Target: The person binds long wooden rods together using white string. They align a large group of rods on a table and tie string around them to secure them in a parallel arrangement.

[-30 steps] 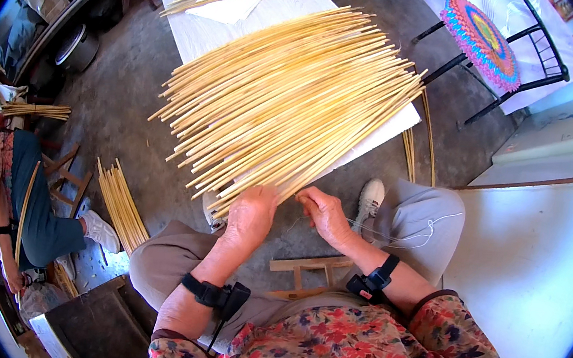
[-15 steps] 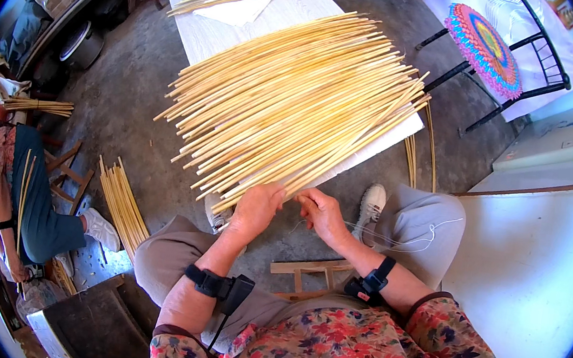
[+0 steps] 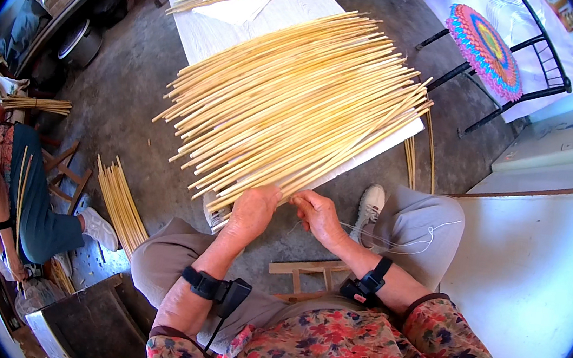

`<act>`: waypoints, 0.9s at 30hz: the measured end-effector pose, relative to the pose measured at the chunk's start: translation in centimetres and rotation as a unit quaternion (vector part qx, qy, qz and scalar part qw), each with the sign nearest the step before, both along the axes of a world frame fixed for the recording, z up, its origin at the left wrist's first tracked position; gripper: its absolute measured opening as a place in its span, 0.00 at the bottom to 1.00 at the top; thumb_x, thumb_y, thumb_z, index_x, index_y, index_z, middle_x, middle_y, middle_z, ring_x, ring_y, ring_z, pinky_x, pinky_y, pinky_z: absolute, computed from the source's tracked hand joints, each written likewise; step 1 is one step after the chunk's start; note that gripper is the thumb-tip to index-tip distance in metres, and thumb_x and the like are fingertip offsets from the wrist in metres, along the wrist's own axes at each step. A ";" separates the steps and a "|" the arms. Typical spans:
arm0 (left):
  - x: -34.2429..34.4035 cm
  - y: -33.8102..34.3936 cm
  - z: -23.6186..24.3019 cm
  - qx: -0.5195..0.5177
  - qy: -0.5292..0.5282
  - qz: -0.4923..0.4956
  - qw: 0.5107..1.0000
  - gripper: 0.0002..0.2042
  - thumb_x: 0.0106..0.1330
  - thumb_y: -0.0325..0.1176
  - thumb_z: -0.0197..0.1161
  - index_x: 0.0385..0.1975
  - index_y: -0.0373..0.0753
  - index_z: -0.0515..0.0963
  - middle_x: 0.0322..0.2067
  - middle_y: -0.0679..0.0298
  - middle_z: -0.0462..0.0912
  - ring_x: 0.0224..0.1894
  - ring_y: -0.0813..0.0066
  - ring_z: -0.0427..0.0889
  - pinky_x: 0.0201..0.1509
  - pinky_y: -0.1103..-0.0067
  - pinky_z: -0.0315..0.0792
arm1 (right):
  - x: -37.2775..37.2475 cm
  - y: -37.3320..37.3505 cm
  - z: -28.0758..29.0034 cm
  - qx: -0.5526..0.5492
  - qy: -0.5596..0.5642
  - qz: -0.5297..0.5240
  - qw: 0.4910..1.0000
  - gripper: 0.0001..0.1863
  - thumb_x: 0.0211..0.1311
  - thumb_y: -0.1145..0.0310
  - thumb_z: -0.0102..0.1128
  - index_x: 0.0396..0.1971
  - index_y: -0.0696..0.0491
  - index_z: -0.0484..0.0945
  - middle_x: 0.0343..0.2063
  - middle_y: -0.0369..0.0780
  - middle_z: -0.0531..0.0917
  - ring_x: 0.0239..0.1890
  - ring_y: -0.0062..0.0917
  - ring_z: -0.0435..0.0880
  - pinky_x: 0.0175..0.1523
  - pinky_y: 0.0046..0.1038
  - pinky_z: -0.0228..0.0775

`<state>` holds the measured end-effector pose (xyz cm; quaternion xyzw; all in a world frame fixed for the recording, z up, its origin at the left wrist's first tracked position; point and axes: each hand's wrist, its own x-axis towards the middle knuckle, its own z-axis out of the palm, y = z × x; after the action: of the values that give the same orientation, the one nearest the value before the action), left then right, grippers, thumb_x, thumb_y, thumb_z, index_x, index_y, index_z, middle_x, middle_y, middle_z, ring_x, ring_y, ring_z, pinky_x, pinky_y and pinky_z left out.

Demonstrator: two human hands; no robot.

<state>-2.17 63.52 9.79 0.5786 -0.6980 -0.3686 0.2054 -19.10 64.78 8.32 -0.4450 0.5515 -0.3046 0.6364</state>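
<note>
A wide layer of pale yellow reed sticks [image 3: 289,91] lies side by side across a white tabletop [image 3: 206,44]. At its near edge my left hand [image 3: 252,212] is closed around the end of the nearest stick or sticks; its fingertips are partly hidden. Just to the right, almost touching it, my right hand [image 3: 318,214] pinches a thin white thread [image 3: 428,242]. The thread trails rightward from that hand over my right knee in loose loops. A few sticks at the right side of the layer cross the others at a slant.
More sticks [image 3: 264,0] and a white sheet [image 3: 238,9] lie at the table's far end. A stick bundle [image 3: 119,206] leans by my left knee. At left another person [image 3: 5,196] sits holding sticks. A chair [image 3: 485,49] with a colourful round cushion stands at far right.
Both hands have stayed at the near edge, with the right hand turning slightly and drawing closer to the left. The near sticks have shifted slightly.
</note>
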 end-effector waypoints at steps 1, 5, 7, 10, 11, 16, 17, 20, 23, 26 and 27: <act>0.0 0.0 -0.1 -0.004 -0.001 0.001 1.000 0.12 0.63 0.34 0.49 0.23 0.32 0.72 0.16 0.55 0.74 0.21 0.58 0.74 0.28 0.70 0.67 | 0.0 0.0 -0.1 0.001 -0.004 -0.001 1.000 0.09 0.62 0.67 0.49 0.30 0.55 0.77 0.13 0.33 0.71 0.10 0.15 0.67 0.14 0.19 0.57; 0.1 0.0 -0.2 -0.016 -0.019 -0.022 0.999 0.11 0.63 0.34 0.49 0.23 0.33 0.72 0.18 0.53 0.74 0.23 0.54 0.74 0.28 0.68 0.68 | 0.3 -0.4 0.3 -0.016 -0.018 0.010 1.000 0.10 0.63 0.67 0.49 0.27 0.56 0.76 0.14 0.33 0.71 0.10 0.15 0.67 0.13 0.18 0.58; 0.1 -0.2 -0.2 -0.026 -0.028 -0.034 0.999 0.10 0.62 0.32 0.49 0.22 0.35 0.71 0.21 0.49 0.75 0.26 0.48 0.76 0.28 0.63 0.69 | 0.4 -0.5 0.3 0.015 -0.030 -0.003 0.999 0.10 0.62 0.67 0.49 0.26 0.57 0.75 0.14 0.34 0.71 0.10 0.15 0.67 0.13 0.19 0.58; 0.2 0.0 0.3 -0.005 -0.020 -0.021 1.000 0.12 0.64 0.34 0.48 0.23 0.33 0.71 0.17 0.54 0.73 0.21 0.55 0.73 0.28 0.68 0.66 | 0.7 -0.7 0.3 0.036 -0.031 -0.007 0.999 0.11 0.62 0.67 0.49 0.24 0.57 0.74 0.14 0.34 0.72 0.10 0.16 0.68 0.13 0.20 0.60; 0.2 0.0 0.1 -0.011 -0.021 -0.018 1.000 0.12 0.64 0.34 0.48 0.23 0.33 0.71 0.17 0.54 0.73 0.21 0.54 0.73 0.28 0.68 0.66 | 0.8 -0.6 0.2 0.041 -0.029 -0.005 0.999 0.11 0.62 0.67 0.49 0.24 0.57 0.74 0.15 0.34 0.72 0.10 0.16 0.68 0.13 0.20 0.60; 0.2 0.2 0.2 -0.013 -0.014 -0.006 1.000 0.12 0.64 0.35 0.48 0.22 0.33 0.70 0.17 0.53 0.72 0.22 0.53 0.73 0.28 0.67 0.66 | 1.0 -0.9 0.4 0.098 -0.068 -0.021 0.993 0.13 0.62 0.62 0.49 0.27 0.57 0.75 0.14 0.33 0.68 0.13 0.16 0.66 0.15 0.19 0.61; 0.3 0.1 0.2 -0.017 -0.015 -0.007 1.000 0.12 0.64 0.35 0.48 0.22 0.34 0.70 0.17 0.53 0.73 0.23 0.52 0.73 0.28 0.67 0.66 | 1.1 -0.8 0.7 0.120 -0.087 -0.034 0.988 0.14 0.63 0.61 0.50 0.28 0.57 0.75 0.15 0.32 0.67 0.14 0.16 0.65 0.16 0.19 0.61; 0.4 -0.1 0.2 -0.017 -0.025 -0.008 1.000 0.12 0.64 0.35 0.49 0.23 0.34 0.71 0.18 0.52 0.73 0.23 0.52 0.73 0.29 0.67 0.66 | 1.0 -1.6 1.2 0.105 -0.077 -0.029 0.991 0.20 0.60 0.54 0.52 0.25 0.59 0.74 0.13 0.33 0.68 0.09 0.17 0.65 0.12 0.20 0.59; 0.0 0.1 0.4 -0.004 -0.042 0.000 0.999 0.11 0.63 0.35 0.49 0.23 0.34 0.71 0.19 0.52 0.73 0.24 0.51 0.73 0.29 0.66 0.66 | 1.7 -1.3 1.2 0.127 -0.038 -0.088 0.987 0.24 0.59 0.49 0.53 0.23 0.59 0.75 0.12 0.33 0.67 0.09 0.17 0.64 0.11 0.21 0.57; -0.1 0.0 0.4 -0.016 -0.037 0.003 0.999 0.11 0.63 0.35 0.50 0.23 0.34 0.71 0.19 0.51 0.73 0.24 0.50 0.73 0.29 0.66 0.66 | 2.4 -1.5 1.0 0.118 0.010 -0.109 0.987 0.23 0.57 0.50 0.55 0.23 0.59 0.77 0.11 0.32 0.67 0.09 0.17 0.65 0.11 0.21 0.58; -0.1 0.0 0.5 -0.022 -0.030 0.003 0.999 0.11 0.63 0.35 0.50 0.23 0.34 0.71 0.19 0.51 0.73 0.24 0.50 0.72 0.29 0.66 0.66 | 2.6 -1.5 1.1 0.109 0.038 -0.106 0.988 0.23 0.56 0.51 0.55 0.24 0.59 0.77 0.11 0.32 0.68 0.09 0.17 0.65 0.11 0.21 0.58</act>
<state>-2.26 63.52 10.32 0.5871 -0.7097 -0.3353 0.1982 -16.50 63.28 9.40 -0.3236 0.6494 -0.2914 0.6235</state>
